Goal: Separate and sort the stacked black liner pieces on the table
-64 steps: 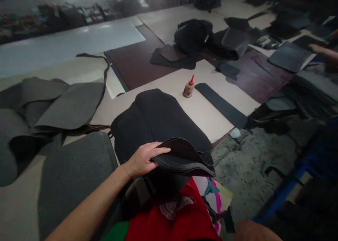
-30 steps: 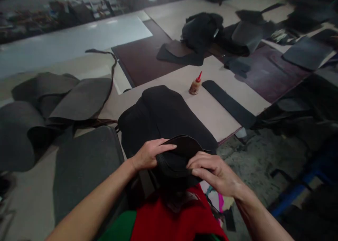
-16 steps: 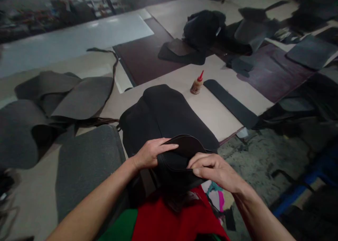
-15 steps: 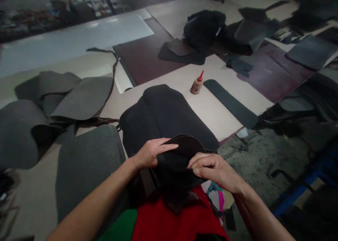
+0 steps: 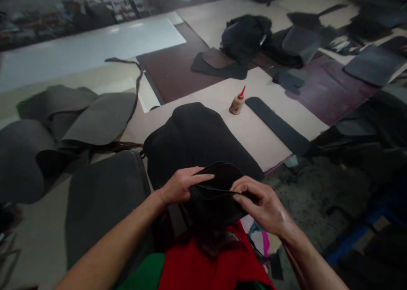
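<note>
A black sheet-material piece [image 5: 203,133], bag-like with a seam down it, lies over the table's near edge and hangs toward me. Its near end gapes in a pocket-like opening between two layers. My left hand [image 5: 182,184] grips the left side of that opening, thumb stretched along the rim. At the right side, my right hand [image 5: 256,199] pinches the edge of the nearer layer between thumb and fingers. Beyond the piece stands a small glue bottle [image 5: 237,104] with a red pointed nozzle, and beside it lies a long dark strip [image 5: 278,124].
Grey cut pieces [image 5: 98,118] are heaped at the left, with a dark flat panel [image 5: 104,205] nearer me. A black bag [image 5: 244,37] sits farther back on the table. Dark pieces hang at the right edge, above a blue metal frame [image 5: 356,235].
My right hand has moved up slightly, drawing the nearer layer's edge up and narrowing the opening. My left hand has stayed in place.
</note>
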`<state>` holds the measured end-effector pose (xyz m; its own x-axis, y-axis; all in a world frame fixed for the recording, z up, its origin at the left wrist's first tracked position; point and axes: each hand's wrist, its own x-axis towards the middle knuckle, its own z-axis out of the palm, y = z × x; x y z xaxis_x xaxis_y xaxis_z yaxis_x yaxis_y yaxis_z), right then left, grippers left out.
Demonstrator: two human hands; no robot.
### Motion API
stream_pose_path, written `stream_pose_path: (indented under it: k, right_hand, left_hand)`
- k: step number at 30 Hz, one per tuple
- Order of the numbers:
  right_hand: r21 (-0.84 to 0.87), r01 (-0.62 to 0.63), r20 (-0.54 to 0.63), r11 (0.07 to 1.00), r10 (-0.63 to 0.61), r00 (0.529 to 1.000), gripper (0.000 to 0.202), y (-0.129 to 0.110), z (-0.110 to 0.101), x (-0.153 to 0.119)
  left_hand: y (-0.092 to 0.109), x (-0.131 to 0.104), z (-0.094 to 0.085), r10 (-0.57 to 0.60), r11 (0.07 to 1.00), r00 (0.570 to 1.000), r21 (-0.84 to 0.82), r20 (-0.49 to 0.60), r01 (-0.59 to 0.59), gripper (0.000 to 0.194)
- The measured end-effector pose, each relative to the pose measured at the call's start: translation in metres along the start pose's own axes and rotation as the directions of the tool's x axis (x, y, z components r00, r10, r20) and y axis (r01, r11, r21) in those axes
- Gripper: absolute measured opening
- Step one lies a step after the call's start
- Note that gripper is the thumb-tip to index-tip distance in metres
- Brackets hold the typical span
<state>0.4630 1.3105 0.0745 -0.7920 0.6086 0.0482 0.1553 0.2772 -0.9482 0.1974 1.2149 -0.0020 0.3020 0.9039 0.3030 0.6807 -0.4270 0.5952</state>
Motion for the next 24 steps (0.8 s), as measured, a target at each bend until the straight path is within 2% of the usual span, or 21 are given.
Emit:
stream_pose_path:
  k: [9,16,20,22,24]
  right_hand:
    - [-0.077,0.01,-0.092,0.997,-0.017,0.996,0.012,0.007,0.003,-0.001]
    - [-0.257,0.033,-0.182,0.966,-0.082,0.98,0.007,0.016,0.011,-0.003]
    - [-0.275,0.155,-0.251,0.949,-0.227,0.941,0.016,0.021,0.016,-0.005]
    - [-0.272,0.25,-0.204,0.929,-0.31,0.929,0.025,0.021,0.016,-0.003]
    - [-0.272,0.283,-0.14,0.92,-0.328,0.934,0.033,0.019,0.015,-0.002]
  left_hand:
    - [-0.001,0.0,0.0,0.015,1.0,1.0,0.015,-0.012,-0.015,0.042]
    - [-0.003,-0.002,0.002,0.003,1.0,1.0,0.012,0.0,-0.003,0.046]
    - [-0.003,-0.002,0.001,-0.01,1.0,1.0,-0.005,0.02,0.01,0.048]
    - [-0.002,-0.001,0.001,-0.013,1.0,1.0,-0.003,0.018,0.014,0.047]
    - [-0.002,-0.001,0.0,-0.014,1.0,1.0,-0.014,0.02,0.015,0.047]
